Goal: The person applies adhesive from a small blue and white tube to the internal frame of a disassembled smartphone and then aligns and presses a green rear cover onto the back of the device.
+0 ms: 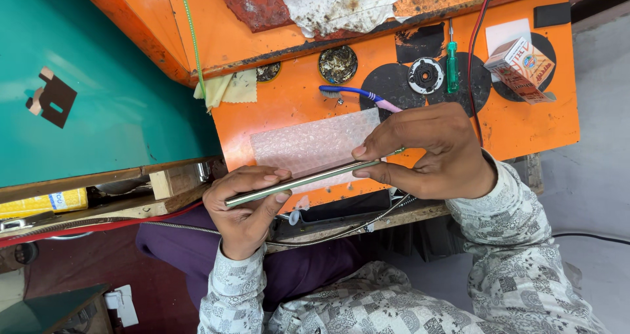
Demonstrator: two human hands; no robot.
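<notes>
Head view, taken looking down on an orange workbench [531, 121]. Held edge-on over the bench's near edge: a thin slab-shaped device [303, 181], metallic silver-green rim, smooth, long and narrow as seen, tilted slightly up toward the right. Left hand [244, 206] curled closed about the device's left end, thumb along the top edge, fingers wrapped beneath. Right hand [426, 153] pinched shut on the device's right end, thumb and forefinger meeting at the edge, remaining fingers folded. Directly behind the device, flat on the bench: a clear bubble-wrap sheet [315, 144], dimpled, rectangular, pale pink against the orange. Beyond the sheet: a toothbrush [354, 94], blue handle with pink end, just clear of the right hand's knuckles. Farther back from the device: a round metal part [425, 75] on a black disc, a green-handled screwdriver [453, 65] upright beside it, a small printed carton [522, 68] toward the bench's right rim, a dish of dark debris [338, 63], a yellow cloth [226, 88] at the bench's left rim. Red wire [478, 39] running down past the screwdriver. Below the device: wooden bench lip, flexible metal hose [341, 229]. Open room limited to the gap between device and lap; left of the device, teal surface [118, 98], smooth, painted.
</notes>
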